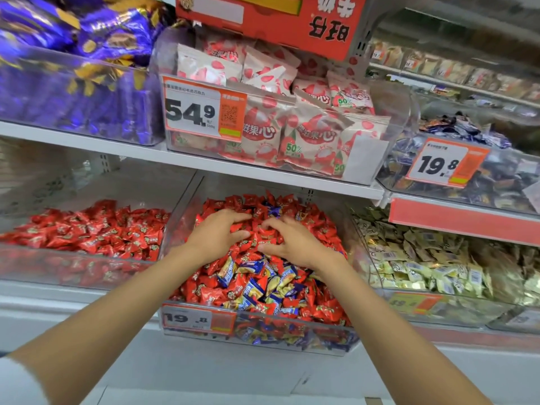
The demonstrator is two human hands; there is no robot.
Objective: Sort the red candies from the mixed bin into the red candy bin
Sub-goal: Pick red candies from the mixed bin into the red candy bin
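Red candies [96,229] fill the red candy bin [58,267] at the left. Just beside it stands the mixed bin [292,337], where more red ones heap at the back and blue-and-yellow candies [257,285] crowd the front. The left hand [216,233] lies on the red heap, its grip loose, fingers nearly straight. The right hand [293,244] claws into the same heap, fingers bent; whether its grip has caught any I cannot tell. Pale candies [423,267] lie at the far right.

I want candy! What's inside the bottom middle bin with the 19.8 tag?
Red candies heaped in the mixed bin, with blue-and-yellow candies mostly near the front. The left grip and right grip rest on the heap, hiding whatever lies beneath them.
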